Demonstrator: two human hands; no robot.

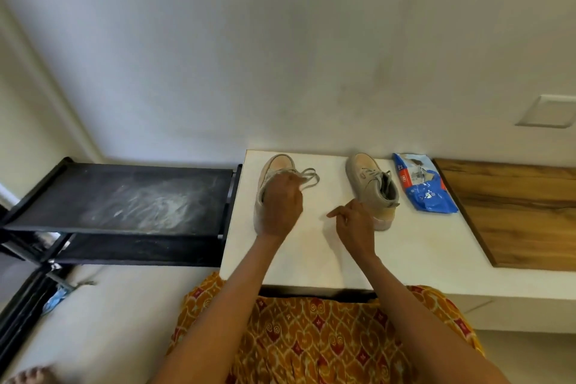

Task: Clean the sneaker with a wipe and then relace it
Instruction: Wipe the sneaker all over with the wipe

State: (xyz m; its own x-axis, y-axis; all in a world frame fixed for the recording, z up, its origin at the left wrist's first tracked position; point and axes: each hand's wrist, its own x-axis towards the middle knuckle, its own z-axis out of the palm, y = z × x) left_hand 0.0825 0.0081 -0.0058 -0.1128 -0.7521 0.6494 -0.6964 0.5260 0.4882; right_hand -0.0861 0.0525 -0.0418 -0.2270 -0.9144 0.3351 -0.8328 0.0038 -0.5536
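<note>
Head cam looks down on a white tabletop (311,259) with two beige sneakers on it, toes pointing away at 12 o'clock. The left sneaker (274,170) sits around 11 o'clock from the middle of the tabletop, the right sneaker (371,187) around 1 o'clock, well apart from each other. A blue wipes pack (425,188) lies just beside the right sneaker, on its 3 o'clock side.

The left hand (280,207) is on top of the left sneaker, fingers curled in a grip over the tongue area, and it looks like it's got hold of the lace (308,178), which loops out loose toward 2 o'clock. The right hand (353,221) hangs over bare tabletop between the shoes, fingers loosely curled with the index pointing toward 9 o'clock; it might be pinching a lace end but honestly I can't tell.

My guess is the wiping part is over (no wipe in either hand) and this is the relacing step. The next move probably needs both hands on that loose lace, feeding the ends through the eyelets and pulling them even
</note>
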